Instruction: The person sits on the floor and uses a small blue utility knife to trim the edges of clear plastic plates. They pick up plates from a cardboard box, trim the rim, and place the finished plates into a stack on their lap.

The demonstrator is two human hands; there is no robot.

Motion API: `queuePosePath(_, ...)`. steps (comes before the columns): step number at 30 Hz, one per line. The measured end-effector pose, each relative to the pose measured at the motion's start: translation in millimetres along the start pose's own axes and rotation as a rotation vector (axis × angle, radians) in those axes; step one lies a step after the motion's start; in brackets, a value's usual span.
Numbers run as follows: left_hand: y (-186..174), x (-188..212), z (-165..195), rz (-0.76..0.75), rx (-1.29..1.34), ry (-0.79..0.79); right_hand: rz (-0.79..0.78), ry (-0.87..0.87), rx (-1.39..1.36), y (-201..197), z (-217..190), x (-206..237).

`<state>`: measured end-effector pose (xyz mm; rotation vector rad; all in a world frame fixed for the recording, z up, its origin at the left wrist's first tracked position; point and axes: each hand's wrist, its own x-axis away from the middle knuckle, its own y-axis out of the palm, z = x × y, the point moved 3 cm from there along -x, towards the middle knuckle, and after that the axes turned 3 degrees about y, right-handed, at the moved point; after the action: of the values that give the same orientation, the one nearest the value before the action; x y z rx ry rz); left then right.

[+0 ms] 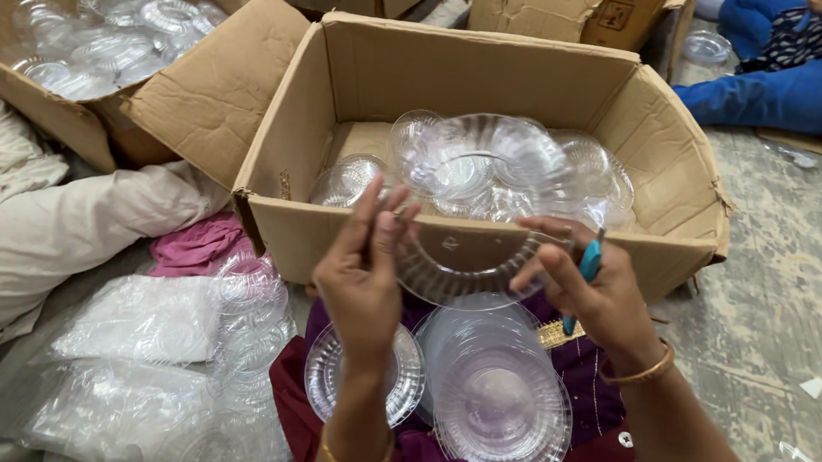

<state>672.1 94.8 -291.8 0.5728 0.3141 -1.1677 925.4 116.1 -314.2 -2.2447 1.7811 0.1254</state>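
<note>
Grey concrete floor [777,273] is spreading under everything, with an open cardboard box [664,181] sitting at twelve o'clock of the person's lap, holding loose clear plastic lids [518,163]. Both hands are lifting a clear ribbed plastic plate [471,265] in front of the box's near wall. The left hand [365,278] is pinching the plate's rim at nine o'clock between thumb and fingers. The right hand [586,289] is gripping the rim at three o'clock while also clasping a small teal-handled tool [589,268] against the palm; what kind of tool it is cannot be told. Just below the hands, at six o'clock, more clear plates [494,392] are lying stacked on the purple fabric of the lap. At eight o'clock, a tall stack of clear lids [250,328] is leaning beside plastic bags [132,323]. A second cardboard box [70,115] with clear lids is standing at ten o'clock. At two o'clock, another person's blue sleeve [761,91] is resting on the floor.
</note>
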Motion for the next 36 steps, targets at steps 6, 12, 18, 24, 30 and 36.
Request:
queuePosePath(6,35,35,10,-0.123,0.034,-0.042,0.323,-0.078,-0.120,0,-36,-5)
queuePosePath(12,64,69,10,-0.198,0.192,-0.117,0.434,-0.168,-0.168,-4,-52,3)
queuePosePath(18,69,67,11,-0.158,0.276,-0.097,0.460,-0.175,-0.159,-1,-51,11)
queuePosePath(24,65,61,8,-0.141,0.248,-0.103,0.407,-0.168,-0.197,4,-45,15)
queuePosePath(30,40,48,14,-0.231,-0.316,0.056,0.344,-0.317,0.019,-24,-59,12)
queuePosePath(36,19,36,9,-0.300,-0.483,0.057,0.139,-0.281,0.126,-34,-64,11)
